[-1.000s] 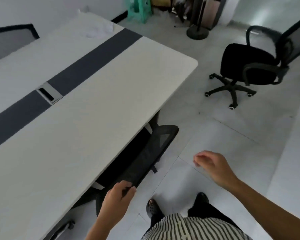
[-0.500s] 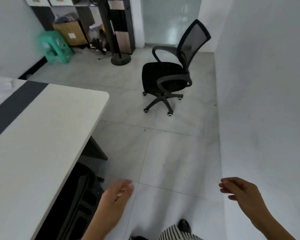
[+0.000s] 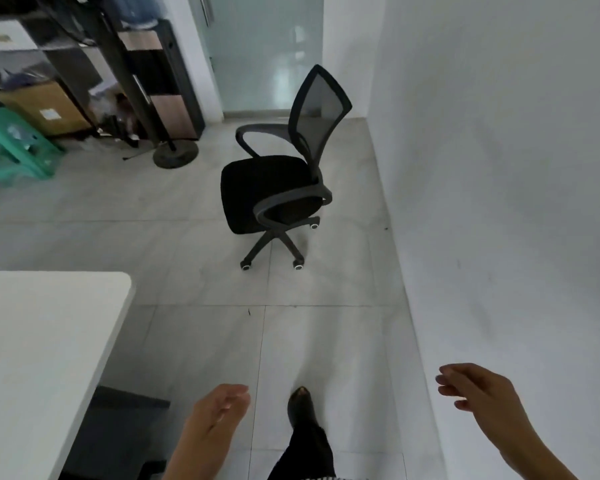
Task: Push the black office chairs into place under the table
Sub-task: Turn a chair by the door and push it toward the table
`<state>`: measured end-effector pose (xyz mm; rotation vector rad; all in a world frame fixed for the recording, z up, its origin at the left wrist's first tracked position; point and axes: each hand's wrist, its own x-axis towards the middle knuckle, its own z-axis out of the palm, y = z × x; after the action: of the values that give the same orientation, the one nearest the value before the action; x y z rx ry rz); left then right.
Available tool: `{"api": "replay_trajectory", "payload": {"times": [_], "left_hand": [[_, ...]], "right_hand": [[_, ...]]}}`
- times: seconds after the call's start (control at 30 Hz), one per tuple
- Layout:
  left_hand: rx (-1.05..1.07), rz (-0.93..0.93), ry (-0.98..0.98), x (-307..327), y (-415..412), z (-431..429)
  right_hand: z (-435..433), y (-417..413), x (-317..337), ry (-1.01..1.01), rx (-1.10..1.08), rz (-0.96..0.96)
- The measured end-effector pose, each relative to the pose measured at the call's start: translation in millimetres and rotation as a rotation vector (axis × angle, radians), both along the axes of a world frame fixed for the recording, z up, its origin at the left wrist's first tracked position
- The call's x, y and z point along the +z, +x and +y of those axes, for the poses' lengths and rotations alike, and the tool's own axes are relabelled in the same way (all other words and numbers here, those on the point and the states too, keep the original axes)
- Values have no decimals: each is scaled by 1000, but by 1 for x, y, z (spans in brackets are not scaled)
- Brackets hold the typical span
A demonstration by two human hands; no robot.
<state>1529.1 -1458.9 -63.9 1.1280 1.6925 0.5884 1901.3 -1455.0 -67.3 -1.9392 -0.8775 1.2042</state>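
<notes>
Both hands hang empty in the air at the bottom of the view, well apart from each other and touching nothing. The left hand (image 3: 219, 408) is loosely open, palm turned inward, its fingers (image 3: 234, 398) together and slightly curled, hovering over the grey tiled floor (image 3: 194, 341) just beside the corner of the white tabletop (image 3: 49, 341). The right hand (image 3: 478, 393) is open as well, fingers lightly bent and spread a little, held out near the foot of the white wall (image 3: 499, 202) on the right. Between the hands a black shoe (image 3: 300, 405) and a dark trouser leg step forward on the tiles. The black office chair (image 3: 278, 188) stands by itself on the open floor ahead, well apart from the tabletop and near the wall. It is upright on a five-arm castor base with pale-rimmed wheels, has a padded black seat, two curved armrests and a tall mesh backrest, and its seat faces left, toward the tabletop side of the room. Beyond it are a frosted glass door (image 3: 267, 53), a dark shelving unit (image 3: 146, 71) with a cardboard box (image 3: 45, 109) beside it, a round stand base (image 3: 175, 155), and a green plastic stool (image 3: 11, 147) at the left edge. A dark shape sits under the tabletop's near edge; what it is cannot be told.
</notes>
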Motion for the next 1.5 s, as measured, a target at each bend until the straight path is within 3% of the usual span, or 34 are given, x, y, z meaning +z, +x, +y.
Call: {"api": "replay_trajectory", "payload": {"times": [0.2,0.37,0.67,1.07,1.33,1.5], "left_hand": [[-80,-29,101,32,7,157],[-224,-38,73,47,33,270],[-247,-28,17,13,115,445],[-213,-3,101,38,223,676],[-153,59,138,4,243,835],[-180,137,31,-26,265,926]], "right_hand": [[116,-2,28,63,-55,-17],[184,10,26,66,-157,-2],[346,82,-13,22,-266,36],[674,145,30,177,16,13],[820,137,17,144,92,-22],[918,128,31,154,195,-86]]}}
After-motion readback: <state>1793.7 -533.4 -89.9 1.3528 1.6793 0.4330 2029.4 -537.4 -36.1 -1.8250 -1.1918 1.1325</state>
